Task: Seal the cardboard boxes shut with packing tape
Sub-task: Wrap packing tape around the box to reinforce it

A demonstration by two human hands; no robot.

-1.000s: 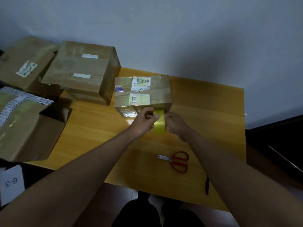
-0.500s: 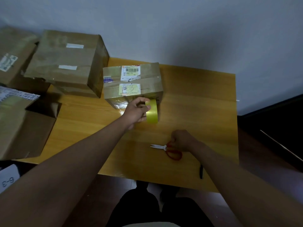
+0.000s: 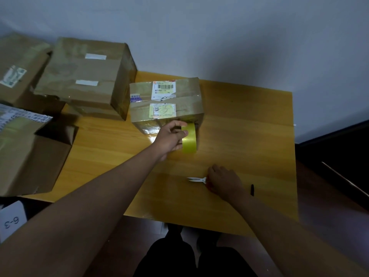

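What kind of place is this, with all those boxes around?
Probably a small parcel-packing corner of an office or stockroom. Labelled cardboard boxes crowd a wooden table against a bare wall, the left hand holds a tape roll, and the right hand reaches scissors.

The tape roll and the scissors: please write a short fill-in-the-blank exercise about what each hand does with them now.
1. The left hand holds the yellow ____ roll in front of the small box.
2. The right hand rests on the ____ lying on the table.
3. A black ____ lies on the table, to the right of the right hand.

Missing words: tape; scissors; pen
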